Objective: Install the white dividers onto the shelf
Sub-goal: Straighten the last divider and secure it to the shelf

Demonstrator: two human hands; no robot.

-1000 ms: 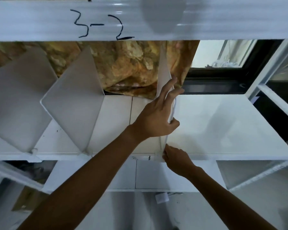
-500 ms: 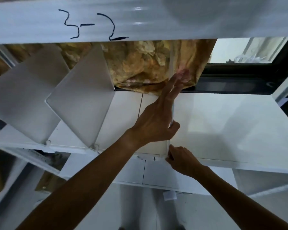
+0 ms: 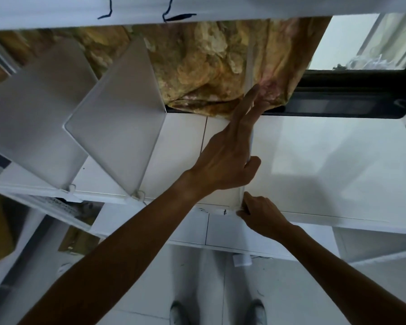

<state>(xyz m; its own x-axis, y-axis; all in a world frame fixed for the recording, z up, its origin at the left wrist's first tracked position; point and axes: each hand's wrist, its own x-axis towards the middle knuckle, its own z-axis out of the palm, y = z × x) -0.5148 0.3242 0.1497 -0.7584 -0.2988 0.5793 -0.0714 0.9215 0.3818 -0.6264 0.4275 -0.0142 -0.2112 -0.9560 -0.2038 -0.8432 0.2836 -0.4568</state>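
Two flat white plastic dividers (image 3: 117, 118) standing upright on the left of the white shelf board (image 3: 326, 160). Third thin white divider panel (image 3: 248, 66), seen edge-on, standing mid-shelf. Left hand (image 3: 230, 158) clamped on it, fingers flat along its left face, thumb on the right. Right hand (image 3: 259, 213) pinching its base at the shelf's near edge. Yellow-brown patterned cloth (image 3: 209, 66) hanging behind, at the far side.

White shelf (image 3: 338, 160), panel seams on its board, carries three upright white dividers: two (image 3: 33, 109) (image 3: 117, 118) clipped at the front edge on the left, a third (image 3: 248, 66) seen edge-on mid-board, black marks beside its front foot.
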